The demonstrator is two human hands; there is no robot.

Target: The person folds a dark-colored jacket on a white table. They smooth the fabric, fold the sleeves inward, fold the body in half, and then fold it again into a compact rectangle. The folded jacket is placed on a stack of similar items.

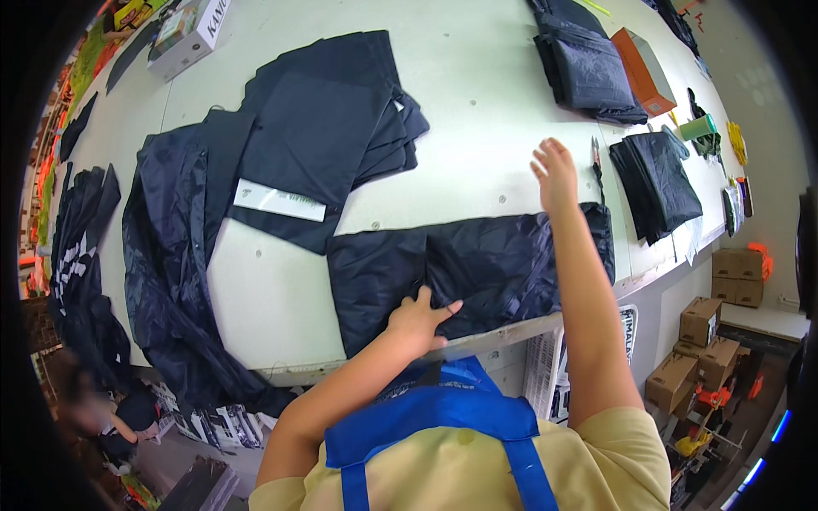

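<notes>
A dark, shiny garment lies flat in a long strip along the near edge of the table, a seam running down it left of its middle. On its near part rests my left hand, fingers and thumb spread over the cloth beside the seam. My right hand is past the garment's far edge, over the white tabletop, its fingers loosely extended and nothing in them. My right forearm crosses over the garment's right part. Nearest to that hand on the right is a pair of scissors.
Left stand a fanned stack of dark cut pieces with a white paper strip, and a crumpled dark garment hanging over the edge. Folded dark garments, an orange box and another folded pile lie right. Cardboard boxes sit below.
</notes>
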